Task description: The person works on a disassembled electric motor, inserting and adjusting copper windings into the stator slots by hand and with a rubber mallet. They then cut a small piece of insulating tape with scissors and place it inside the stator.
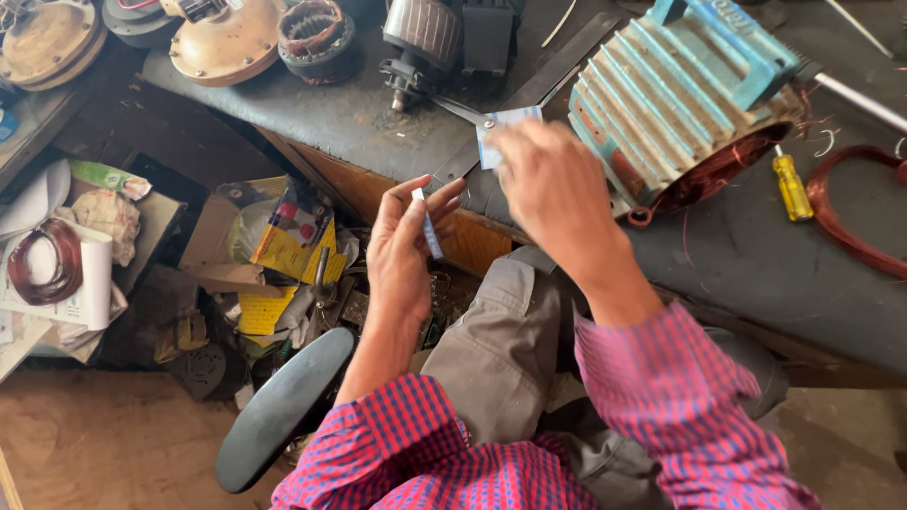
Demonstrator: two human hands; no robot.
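Observation:
My left hand [404, 247] is raised over my knee and pinches a narrow folded strip of pale blue paper [427, 227] between thumb and fingers. My right hand [548, 184] is higher, at the bench edge, gripping a small pale blue paper sheet [503, 132]; its fingers are blurred. Just right of that hand lies a blue finned motor housing [675, 90] on its side, with copper windings [713, 170] showing at its open end.
On the dark bench [378, 123] lie scissors [477, 132], a yellow-handled screwdriver [792, 187], a copper wire coil [850, 217], a metal rod, and motor parts at the back. Below left are boxes, papers, a second wire coil [42, 260] and a dark stool seat [283, 406].

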